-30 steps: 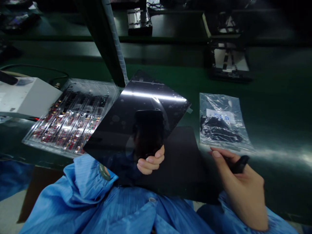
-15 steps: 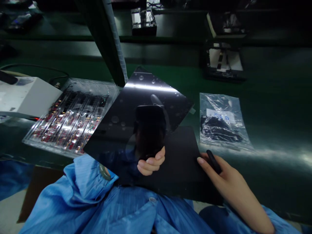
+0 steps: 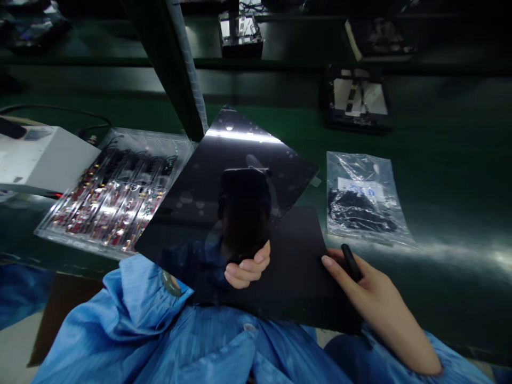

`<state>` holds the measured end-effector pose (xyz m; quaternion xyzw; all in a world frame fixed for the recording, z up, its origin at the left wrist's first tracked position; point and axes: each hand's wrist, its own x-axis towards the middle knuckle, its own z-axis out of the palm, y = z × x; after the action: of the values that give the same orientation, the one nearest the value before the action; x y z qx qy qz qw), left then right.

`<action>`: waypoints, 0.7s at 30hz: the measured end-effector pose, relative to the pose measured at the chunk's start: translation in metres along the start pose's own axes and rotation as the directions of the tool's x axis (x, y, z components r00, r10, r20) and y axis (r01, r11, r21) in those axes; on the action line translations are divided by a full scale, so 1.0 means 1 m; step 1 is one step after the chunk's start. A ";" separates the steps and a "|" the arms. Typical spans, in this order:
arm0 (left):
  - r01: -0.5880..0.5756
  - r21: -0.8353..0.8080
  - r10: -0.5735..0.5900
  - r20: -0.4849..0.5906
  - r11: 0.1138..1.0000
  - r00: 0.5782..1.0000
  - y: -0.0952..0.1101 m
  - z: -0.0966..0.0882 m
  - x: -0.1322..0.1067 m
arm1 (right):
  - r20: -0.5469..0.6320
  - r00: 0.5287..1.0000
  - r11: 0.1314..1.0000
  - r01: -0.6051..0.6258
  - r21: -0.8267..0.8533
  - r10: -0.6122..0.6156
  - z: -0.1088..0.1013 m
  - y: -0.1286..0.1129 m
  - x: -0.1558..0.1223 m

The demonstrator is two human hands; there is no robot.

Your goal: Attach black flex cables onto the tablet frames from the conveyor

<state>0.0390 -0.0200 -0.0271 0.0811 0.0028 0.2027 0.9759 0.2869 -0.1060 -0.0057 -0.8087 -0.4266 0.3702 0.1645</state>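
Observation:
A glossy black screen panel (image 3: 192, 176), with bubbles under its film and a small clear tab at its right corner, is tilted in front of me. The fingers of my left hand (image 3: 248, 266) curl round its lower right edge; the rest of that hand is hidden behind it. Under the panel lies a matte black flat piece (image 3: 300, 250) with a rounded corner. My right hand (image 3: 366, 282) pinches this piece's right edge between thumb and fingers. A short black rod-like tool (image 3: 351, 262) sticks up from the same hand, its lower end hidden.
On the left stand a clear plastic tray (image 3: 112, 202) of small circuit parts and a white box-shaped device (image 3: 48, 160). A clear bag (image 3: 360, 200) of black parts lies right. Open device housings (image 3: 358, 101) sit farther back. A dark post (image 3: 168, 64) rises behind the panel.
The nearer open housing at the back right has shifted left, while those on the farther strip have shifted right. Both hands and the screen panel have barely moved.

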 end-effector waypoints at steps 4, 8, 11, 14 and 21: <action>0.420 0.108 -0.433 0.194 0.901 0.880 0.029 0.007 0.011 | 0.004 1.000 1.000 -0.002 -0.008 0.002 0.002 0.000 0.000; 0.468 0.144 -0.489 0.188 0.872 0.852 0.034 0.006 0.015 | -0.012 0.999 0.999 0.032 0.001 -0.032 0.004 -0.001 -0.001; 0.490 0.185 -0.517 0.149 0.852 0.843 0.031 0.005 0.015 | -0.009 1.000 1.000 0.018 -0.018 -0.018 0.004 -0.003 -0.001; 0.501 0.239 -0.531 0.082 0.832 0.843 0.030 0.007 0.016 | -0.016 1.000 1.000 0.013 -0.021 -0.013 0.004 -0.004 -0.002; 0.450 0.569 -0.430 -0.179 0.688 0.885 0.030 0.023 0.020 | -0.061 0.997 0.999 0.050 0.003 -0.049 0.006 -0.005 -0.003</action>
<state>0.0468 0.0113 0.0012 0.3770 0.1011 -0.0469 0.9195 0.2780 -0.1054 -0.0056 -0.8083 -0.4404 0.3423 0.1885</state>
